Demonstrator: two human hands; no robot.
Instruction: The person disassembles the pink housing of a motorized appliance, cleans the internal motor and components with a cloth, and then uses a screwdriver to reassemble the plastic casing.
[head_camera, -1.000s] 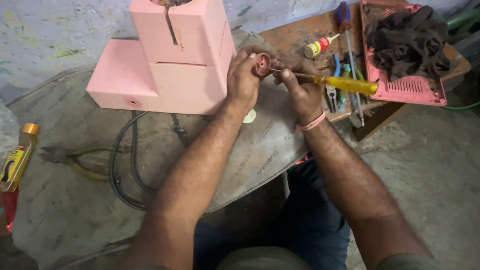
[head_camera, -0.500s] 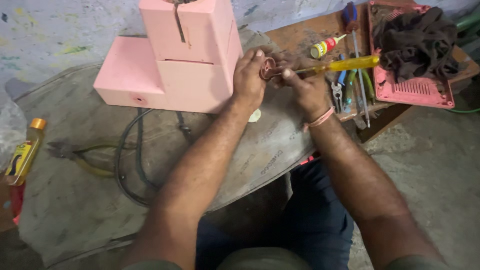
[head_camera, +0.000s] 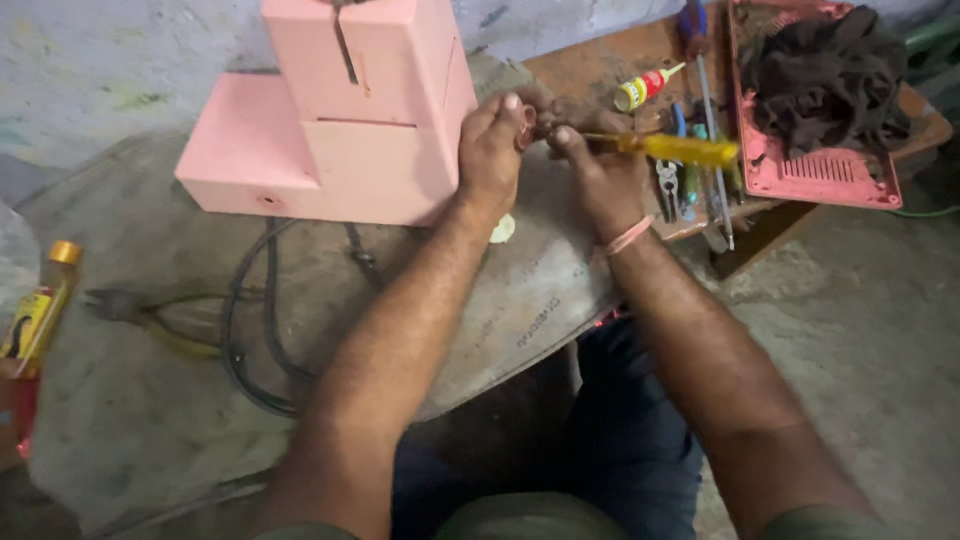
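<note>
While our left hand (head_camera: 492, 150) pinches a small round part (head_camera: 527, 128) beside the pink block (head_camera: 340, 120) at the desk's (head_camera: 150, 420) far edge, our right hand (head_camera: 600, 175) grips a yellow screwdriver (head_camera: 680, 150); we should keep its tip square. At far right, a pink tray (head_camera: 820, 175) holds dark cloth (head_camera: 825, 75).
</note>
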